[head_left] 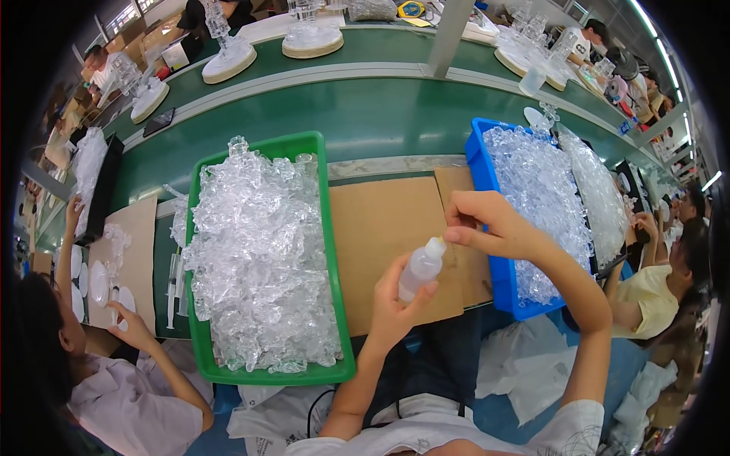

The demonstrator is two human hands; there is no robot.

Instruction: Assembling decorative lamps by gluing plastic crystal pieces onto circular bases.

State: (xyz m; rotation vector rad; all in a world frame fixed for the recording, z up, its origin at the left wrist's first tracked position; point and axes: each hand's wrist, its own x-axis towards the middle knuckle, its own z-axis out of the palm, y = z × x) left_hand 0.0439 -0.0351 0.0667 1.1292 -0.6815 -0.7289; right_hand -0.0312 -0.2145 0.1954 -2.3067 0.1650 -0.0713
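A small translucent squeeze bottle [420, 275] with a white cap stands tilted in my left hand [392, 305], whose fingers wrap round its body. Cloudy or clear liquid seems to fill part of it. My right hand [490, 223] pinches thumb and forefinger together at the tip of the cap; a tiny yellowish bit shows there, too small to name. Both hands are above a brown cardboard sheet [380, 220]. To the left, a green tray [334, 281] is heaped with clear plastic parts. On the right, a blue tray [498, 262] holds more clear parts.
A green workbench [380, 114] runs across, with a raised metal-edged shelf behind. White round stands [312, 42] with clear pieces sit on it. Syringes [173, 292] lie left of the green tray. Co-workers sit on both sides; one's hand [131, 325] is at the left.
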